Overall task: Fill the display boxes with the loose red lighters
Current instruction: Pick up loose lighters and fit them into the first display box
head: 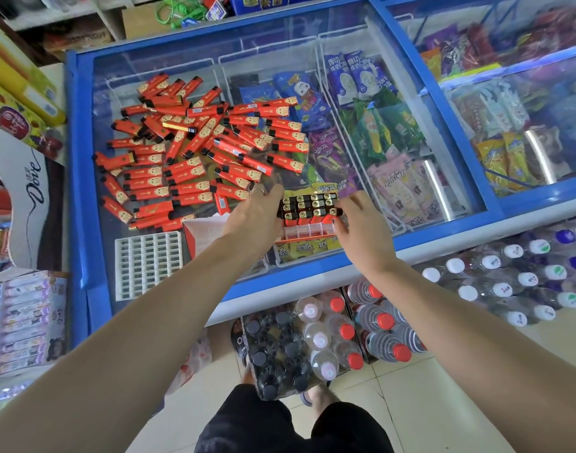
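A heap of loose red lighters (198, 148) lies spread on the glass lid of a blue chest freezer (81, 178). Near the lid's front edge stands a small display box (308, 228) with a clear divided tray, its back rows filled with upright lighters (308, 207) showing black and gold tops. My left hand (257, 214) holds the box's left side, fingers curled at the lighter tops. My right hand (358, 220) pinches the lighters at the box's right end. A white grid tray (148, 266) lies flat at the lid's front left, and an open red-and-white box (201, 235) stands beside my left wrist.
Ice cream packets fill the freezer baskets under the glass (371, 125). Shrink-wrapped bottle packs (329, 335) stand on the floor against the freezer front, more bottles (525, 276) to the right. A Dove display stand (25, 191) and shelved goods crowd the left side.
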Tool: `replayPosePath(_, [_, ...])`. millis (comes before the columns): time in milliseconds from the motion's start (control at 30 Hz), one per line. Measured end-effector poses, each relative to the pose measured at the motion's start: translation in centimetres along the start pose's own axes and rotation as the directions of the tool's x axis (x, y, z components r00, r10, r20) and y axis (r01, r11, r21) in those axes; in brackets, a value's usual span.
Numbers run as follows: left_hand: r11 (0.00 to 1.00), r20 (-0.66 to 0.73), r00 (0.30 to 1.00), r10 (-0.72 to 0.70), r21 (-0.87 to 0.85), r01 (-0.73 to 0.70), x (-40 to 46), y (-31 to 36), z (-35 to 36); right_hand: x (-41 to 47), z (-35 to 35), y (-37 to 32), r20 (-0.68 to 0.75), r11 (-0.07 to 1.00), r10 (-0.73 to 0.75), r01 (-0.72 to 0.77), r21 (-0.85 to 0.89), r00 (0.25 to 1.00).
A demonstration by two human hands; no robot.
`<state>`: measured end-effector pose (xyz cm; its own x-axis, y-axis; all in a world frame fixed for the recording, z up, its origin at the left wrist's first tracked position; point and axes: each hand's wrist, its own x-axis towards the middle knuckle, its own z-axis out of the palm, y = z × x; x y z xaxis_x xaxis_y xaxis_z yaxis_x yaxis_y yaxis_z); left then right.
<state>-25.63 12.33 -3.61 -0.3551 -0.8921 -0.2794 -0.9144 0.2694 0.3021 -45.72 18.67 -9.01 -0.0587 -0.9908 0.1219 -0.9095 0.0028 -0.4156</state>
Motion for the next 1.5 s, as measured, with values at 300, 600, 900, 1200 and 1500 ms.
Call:
replayPosePath(300, [1.000,0.023,1.000,0.013,-0.005,-0.012,0.2,-0.1,-0.2,0.0,0.2,-0.3,0.042,0.984,-0.122,0.127,-0.125,0.992])
replayPosePath(600, [1.000,0.035,0.999,0.019,0.011,-0.020,0.3,0.0,-0.4,0.3,0.2,-0.2,-0.001,0.981,-0.129,0.128,-0.144,0.992])
replayPosePath(900, [1.000,0.044,0.999,0.026,0.002,-0.026,0.3,-0.3,-0.4,0.7,0.4,-0.4,0.003,0.962,-0.195,0.192,-0.193,0.981])
replayPosePath(1200, [0.980,-0.033,0.992,0.118,-0.160,-0.122,-0.2,-3.9,-3.2,3.1,-0.2,-3.8,-0.065,0.985,-0.159,0.154,-0.074,0.985])
replayPosePath(1500, [0.985,-0.108,0.986,-0.130,-0.128,0.115,-0.5,-13.8,-7.6,8.7,1.9,-12.5,0.023,0.972,-0.188,0.183,0.144,0.982])
